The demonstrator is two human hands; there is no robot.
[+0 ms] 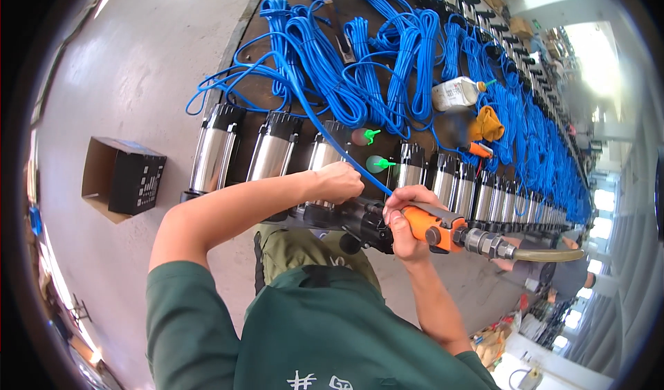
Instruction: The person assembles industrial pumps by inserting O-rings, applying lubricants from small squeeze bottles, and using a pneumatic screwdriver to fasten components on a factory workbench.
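My right hand (pixel 408 225) is wrapped round an orange air tool (pixel 434 228) with a metal coupling and a yellowish hose (pixel 550 255) running off to the right. The tool's front end meets the black end part (pixel 366 223) of a metal pump lying on its side at the table's near edge. My left hand (pixel 339 182) is closed just above that pump; whatever its fingers hold is hidden. A blue cable (pixel 325 133) runs down between my two hands, toward the right hand's fingertips. Beyond the left hand stand upright silver pumps with black tops, including one pump (pixel 271 148).
Coiled blue cables (pixel 325 72) cover the dark table, with a row of silver pumps (pixel 484 196) along its near edge. Two green-tipped bottles (pixel 379 164), a white jug (pixel 456 94) and a yellow cloth (pixel 488 124) stand among them. An open black box (pixel 138 182) sits on the floor left.
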